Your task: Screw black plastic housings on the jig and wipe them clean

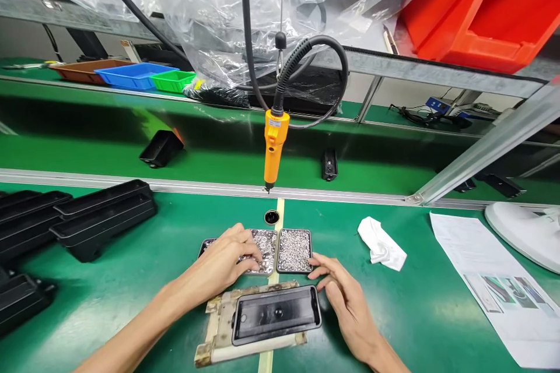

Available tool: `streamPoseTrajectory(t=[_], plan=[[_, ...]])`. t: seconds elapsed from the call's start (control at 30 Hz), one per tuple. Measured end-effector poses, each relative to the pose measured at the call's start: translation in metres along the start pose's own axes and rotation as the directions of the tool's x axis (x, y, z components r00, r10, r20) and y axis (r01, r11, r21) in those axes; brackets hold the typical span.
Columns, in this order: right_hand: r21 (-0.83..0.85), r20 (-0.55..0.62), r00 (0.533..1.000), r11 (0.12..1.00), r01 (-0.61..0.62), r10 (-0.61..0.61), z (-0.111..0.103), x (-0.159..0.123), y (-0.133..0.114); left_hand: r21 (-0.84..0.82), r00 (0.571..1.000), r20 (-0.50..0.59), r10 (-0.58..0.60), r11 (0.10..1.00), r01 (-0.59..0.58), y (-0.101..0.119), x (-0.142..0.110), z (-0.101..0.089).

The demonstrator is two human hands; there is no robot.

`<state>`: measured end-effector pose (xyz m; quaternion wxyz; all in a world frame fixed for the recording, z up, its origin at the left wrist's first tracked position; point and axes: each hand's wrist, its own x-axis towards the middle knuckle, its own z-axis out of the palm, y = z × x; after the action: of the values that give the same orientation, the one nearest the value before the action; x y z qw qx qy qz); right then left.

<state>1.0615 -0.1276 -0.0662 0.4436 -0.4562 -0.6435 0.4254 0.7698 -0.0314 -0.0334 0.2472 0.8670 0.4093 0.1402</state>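
Observation:
A black plastic housing [275, 313] lies in a worn beige jig [219, 326] at the near edge of the green bench. Behind it stand two small metal trays: the left tray [266, 245] holds washers, the right tray [295, 250] holds small screws. My left hand [227, 259] reaches into the left tray, fingers curled and pinching among the washers. My right hand [336, 291] rests on the bench beside the housing's right end, fingers spread. An orange electric screwdriver [273, 148] hangs on its cable above the trays.
Stacked black housings [100, 218] sit at the left. A white cloth [381, 245] and a printed sheet [494, 285] lie to the right, beside a white part [525, 233]. Coloured bins [131, 74] and red bins [476, 6] stand beyond the conveyor.

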Motion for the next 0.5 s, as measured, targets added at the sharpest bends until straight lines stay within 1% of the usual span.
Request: streamPoseTrajectory(t=[0.1, 0.23, 0.37, 0.5], plan=[[0.002, 0.002, 1.0, 1.0, -0.019, 0.019, -0.0004, 0.0014, -0.0006, -0.022, 1.0, -0.018, -0.019, 1.0, 0.019, 0.0021, -0.0005, 0.0022], [-0.005, 0.011, 0.999, 0.999, -0.044, 0.044, -0.0011, 0.0032, -0.0008, -0.122, 0.997, -0.034, -0.071, 0.99, 0.066, 0.0031, -0.0033, -0.0011], [-0.007, 0.002, 0.998, 0.998, -0.058, 0.058, -0.0009, 0.005, -0.0008, -0.249, 0.979, -0.047, -0.198, 0.951, 0.181, 0.0008, -0.0055, -0.0038], [-0.04, -0.011, 0.998, 0.997, -0.06, 0.06, 0.0007, 0.0065, -0.0006, -0.39, 0.951, -0.031, -0.309, 0.879, 0.273, -0.0039, -0.0076, -0.0025]])
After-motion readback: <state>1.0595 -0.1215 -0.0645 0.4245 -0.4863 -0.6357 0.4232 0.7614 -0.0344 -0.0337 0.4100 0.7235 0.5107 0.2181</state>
